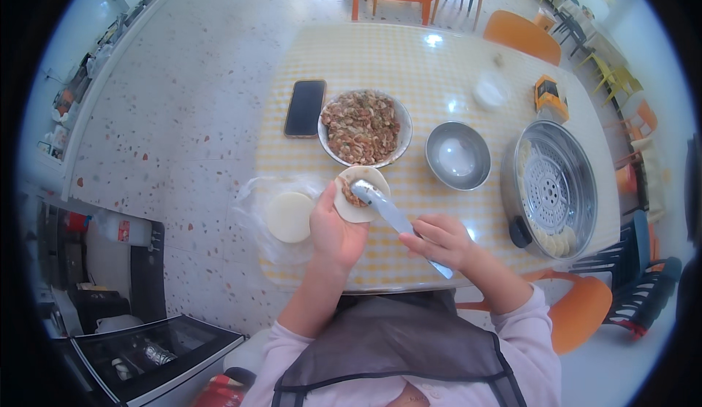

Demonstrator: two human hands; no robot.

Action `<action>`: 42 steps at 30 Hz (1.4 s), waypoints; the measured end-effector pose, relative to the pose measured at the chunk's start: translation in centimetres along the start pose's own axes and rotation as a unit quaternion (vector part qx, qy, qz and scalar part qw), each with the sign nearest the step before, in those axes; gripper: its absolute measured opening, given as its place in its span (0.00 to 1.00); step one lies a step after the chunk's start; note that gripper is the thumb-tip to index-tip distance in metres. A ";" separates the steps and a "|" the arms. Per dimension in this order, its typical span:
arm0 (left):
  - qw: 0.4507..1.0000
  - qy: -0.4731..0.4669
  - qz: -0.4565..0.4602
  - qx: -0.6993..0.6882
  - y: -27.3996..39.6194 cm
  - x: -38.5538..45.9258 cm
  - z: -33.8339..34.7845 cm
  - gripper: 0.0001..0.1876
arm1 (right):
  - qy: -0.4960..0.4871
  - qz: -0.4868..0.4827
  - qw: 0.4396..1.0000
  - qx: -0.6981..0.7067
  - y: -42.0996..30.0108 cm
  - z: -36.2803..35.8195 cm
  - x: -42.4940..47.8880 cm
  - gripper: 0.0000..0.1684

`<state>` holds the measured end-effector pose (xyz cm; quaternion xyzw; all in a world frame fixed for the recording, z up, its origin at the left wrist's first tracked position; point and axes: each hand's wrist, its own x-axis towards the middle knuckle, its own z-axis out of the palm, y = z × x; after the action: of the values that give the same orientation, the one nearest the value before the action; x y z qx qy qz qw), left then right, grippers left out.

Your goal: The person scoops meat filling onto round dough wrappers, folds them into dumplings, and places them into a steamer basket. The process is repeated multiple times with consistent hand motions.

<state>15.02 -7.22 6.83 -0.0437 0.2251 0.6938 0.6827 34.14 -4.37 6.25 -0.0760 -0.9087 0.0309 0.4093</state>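
Note:
A round dumpling wrapper [378, 179] lies on the fingers of my left hand [338, 237], its thumb at the wrapper's left edge. Meat filling [349, 194] sits on the wrapper. My right hand [441, 239] grips a flat metal spatula [392, 212], whose blade end rests over the filling. Just beyond the wrapper stands a bowl [410, 133] heaped with minced meat filling [362, 124]. To the left of my left hand, a stack of round wrappers [288, 218] lies in a clear plastic bag [249, 220].
A metal bowl [480, 174] stands right of the filling. Farther right, a steamer pot [510, 187] holds several dumplings [556, 242] along its edge. A smartphone [305, 108] lies at the left, a yellow-black package [550, 97] at the back right. An orange chair [584, 311] adjoins the table's near right corner.

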 end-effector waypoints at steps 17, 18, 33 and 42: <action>0.994 -0.096 -0.057 0.007 0.7 0.6 1.6 0.22 | 0.020 -0.017 0.998 -0.051 1.6 -3.0 2.2 0.18; 0.993 -0.102 -0.060 0.006 0.7 0.6 1.6 0.23 | 0.018 -0.022 0.998 -0.056 1.7 -2.8 2.6 0.19; 0.997 -0.031 0.051 -0.053 -1.3 1.7 1.5 0.23 | 0.187 0.446 0.800 0.355 -1.7 -0.4 1.2 0.14; 0.991 0.031 0.118 -0.058 -0.4 2.0 1.0 0.22 | 0.246 0.478 0.780 0.319 -1.2 -0.8 2.9 0.12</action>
<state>15.56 -5.01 6.90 -0.0777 0.2086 0.7800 0.5848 32.71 -5.06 9.05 -0.3706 -0.5621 0.4912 0.5526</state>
